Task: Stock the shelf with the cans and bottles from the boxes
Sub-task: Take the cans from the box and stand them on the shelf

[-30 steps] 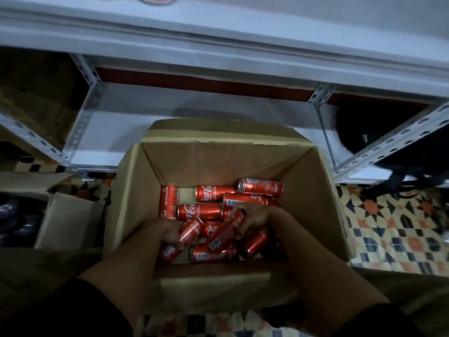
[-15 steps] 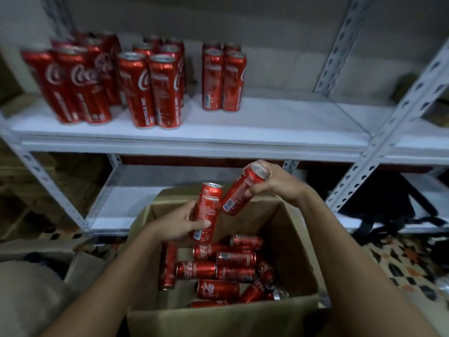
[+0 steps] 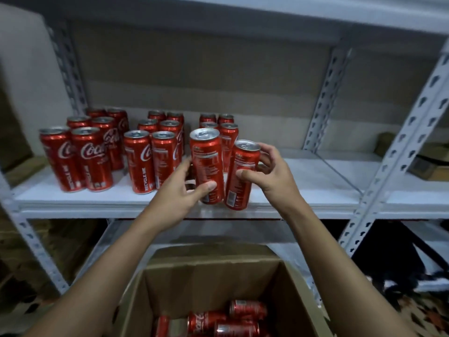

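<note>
The left hand [image 3: 181, 190] has its fingers wrapped round a red can [image 3: 207, 164], held upright at the front edge of the white shelf [image 3: 303, 188]. Just beside it, the right hand [image 3: 268, 171] grasps a second can [image 3: 240, 176], tilted slightly, its fingers curled round the upper part. More cans [image 3: 102, 152] stand in rows on the shelf to the left, and others lie in the cardboard box [image 3: 209, 278] below.

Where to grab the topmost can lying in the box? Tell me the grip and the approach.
Take the topmost can in the cardboard box round the middle of its body, coming straight down from above. It lies on its side atop other cans, so its curved side faces up, while the ends sit close to neighbours.
</note>
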